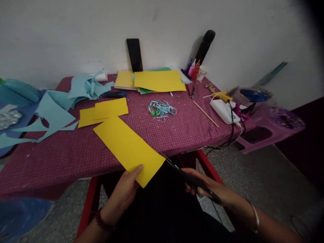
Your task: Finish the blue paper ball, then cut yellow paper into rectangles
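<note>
My left hand (126,189) pinches the near end of a yellow paper strip (129,148), thumb on top and fingers underneath. The strip slants away to the left, its far end over the table edge. In my right hand (202,184) are black-handled scissors (188,179), their blades pointing at the strip's right corner. The blade tips meet or nearly touch that corner; whether paper lies between them I cannot tell. Just beyond the strip, two smaller yellow paper pieces (111,108) overlap on the checked tablecloth (101,148).
Blue paper offcuts (54,113) spread over the left side. Shredded paper bits (162,109) lie mid-table, before stacked yellow sheets (159,81). A phone (135,54) leans on the wall. At right are a wooden stick (206,113), a white power box (224,110) with cables and a pink stool (268,128).
</note>
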The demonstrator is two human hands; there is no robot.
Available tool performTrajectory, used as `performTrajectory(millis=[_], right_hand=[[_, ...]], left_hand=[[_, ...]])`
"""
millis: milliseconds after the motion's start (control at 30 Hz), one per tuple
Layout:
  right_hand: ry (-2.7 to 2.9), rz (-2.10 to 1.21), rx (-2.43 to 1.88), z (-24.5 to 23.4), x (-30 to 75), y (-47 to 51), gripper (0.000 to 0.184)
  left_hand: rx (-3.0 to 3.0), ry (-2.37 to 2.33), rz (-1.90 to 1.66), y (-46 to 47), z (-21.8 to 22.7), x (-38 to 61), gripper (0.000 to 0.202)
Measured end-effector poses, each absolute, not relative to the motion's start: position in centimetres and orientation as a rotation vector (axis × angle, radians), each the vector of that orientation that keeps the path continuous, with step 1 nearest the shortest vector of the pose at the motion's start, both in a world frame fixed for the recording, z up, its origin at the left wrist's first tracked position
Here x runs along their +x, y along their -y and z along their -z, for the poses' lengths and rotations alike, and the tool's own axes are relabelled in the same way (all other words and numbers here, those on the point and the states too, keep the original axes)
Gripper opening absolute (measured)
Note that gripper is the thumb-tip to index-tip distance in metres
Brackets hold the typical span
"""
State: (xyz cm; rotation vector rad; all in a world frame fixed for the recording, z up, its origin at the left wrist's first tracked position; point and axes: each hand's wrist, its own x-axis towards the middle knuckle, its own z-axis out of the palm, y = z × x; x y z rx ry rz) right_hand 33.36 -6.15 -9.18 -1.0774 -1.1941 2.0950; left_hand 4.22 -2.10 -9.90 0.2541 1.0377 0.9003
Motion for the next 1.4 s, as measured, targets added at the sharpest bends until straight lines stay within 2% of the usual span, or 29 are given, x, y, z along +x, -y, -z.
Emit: performTrajectory(millis=[167,367,967,1133,1200,1267,1400], right_hand=[[1.224,-2.089,-1.155,8.8,32.9,5.9,0.069],[1.165,-2.106,-1.162,9.5,32.8,5.8,0.073],[1.067,-2.098,-1.176,11.1,33.1,6.4,0.067],[1.251,-2.047,-1.188,10.7,33.3,6.6,0.071],[1.477,-1.924,-1.251,9.3,33.9,6.5,0.071],[1.751,-1.647,-1.362,7.6,35.1,5.9,0.067],[2.082,-0.724,-1.612,5.4,38.3,2.2,0.057]], left_hand=[[0.25,-1.055,-0.91,2.0,9.9,4.3,0.029],[0.287,-1.038,-0.886,2.2,10.2,4.4,0.031],[0.269,-1.01,-0.869,2.3,10.4,4.3,0.038],[0.271,-1.028,-0.867,2.2,10.3,4.3,0.035],[0.268,-1.03,-0.878,2.2,10.3,4.3,0.034],[0.261,-1.016,-0.911,2.1,10.4,4.2,0.036],[0.223,-0.996,-0.997,2.0,10.6,4.0,0.045]])
